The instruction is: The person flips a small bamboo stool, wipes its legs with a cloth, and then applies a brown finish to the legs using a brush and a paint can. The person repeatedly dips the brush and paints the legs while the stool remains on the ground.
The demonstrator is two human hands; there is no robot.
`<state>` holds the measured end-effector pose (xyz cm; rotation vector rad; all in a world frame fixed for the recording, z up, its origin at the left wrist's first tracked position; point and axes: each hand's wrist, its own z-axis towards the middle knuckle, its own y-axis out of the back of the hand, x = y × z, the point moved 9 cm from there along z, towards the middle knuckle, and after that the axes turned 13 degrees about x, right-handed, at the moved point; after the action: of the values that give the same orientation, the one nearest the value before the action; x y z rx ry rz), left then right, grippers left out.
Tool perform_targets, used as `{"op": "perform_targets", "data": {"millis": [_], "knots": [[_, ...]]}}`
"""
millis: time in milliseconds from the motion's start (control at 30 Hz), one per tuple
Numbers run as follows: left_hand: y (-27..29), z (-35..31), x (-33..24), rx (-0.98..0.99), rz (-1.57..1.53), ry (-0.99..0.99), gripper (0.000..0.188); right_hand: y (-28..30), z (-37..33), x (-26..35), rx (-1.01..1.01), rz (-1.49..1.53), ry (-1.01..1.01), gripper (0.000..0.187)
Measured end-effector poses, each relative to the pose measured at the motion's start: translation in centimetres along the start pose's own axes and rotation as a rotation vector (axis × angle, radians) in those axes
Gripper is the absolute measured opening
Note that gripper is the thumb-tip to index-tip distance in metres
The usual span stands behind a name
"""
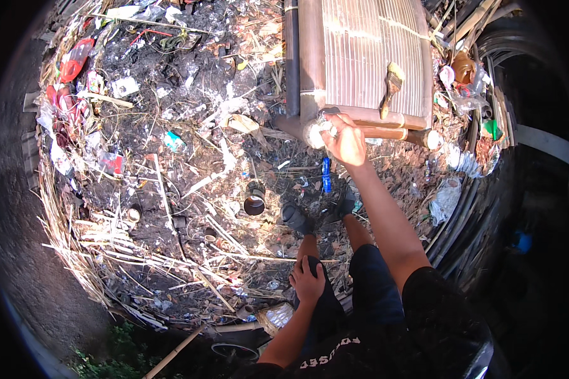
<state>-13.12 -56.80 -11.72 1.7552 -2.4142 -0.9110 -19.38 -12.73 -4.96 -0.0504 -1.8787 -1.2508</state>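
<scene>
Black shirt cloth (379,347) is seen nearest, with the left hand (308,282) laid on the left knee, its fingers parted. Farther off, the right hand (349,142) is held at the near left corner of a bamboo frame (312,69), fingers drawn together by a pale pole end (314,136); whether anything is clamped there cannot be told for glare. To the right, a brush (393,87) is borne on the slatted panel (351,69).

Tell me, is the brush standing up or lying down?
Lying down: the brush rests lengthwise across the slatted bamboo top.
</scene>
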Motion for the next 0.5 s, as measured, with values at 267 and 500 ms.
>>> {"op": "perform_targets", "data": {"millis": [267, 500], "knots": [[0.0, 0.8, -0.1, -0.039, -0.026, 0.012, 0.062, -1.8, -6.7, -3.4, -0.006, 0.06, -0.113, 0.04], [-0.1, 0.5, -0.3, -0.017, -0.016, 0.01, 0.061, -1.3, -2.6, -2.0, -0.133, -0.064, -0.047, 0.039]]}}
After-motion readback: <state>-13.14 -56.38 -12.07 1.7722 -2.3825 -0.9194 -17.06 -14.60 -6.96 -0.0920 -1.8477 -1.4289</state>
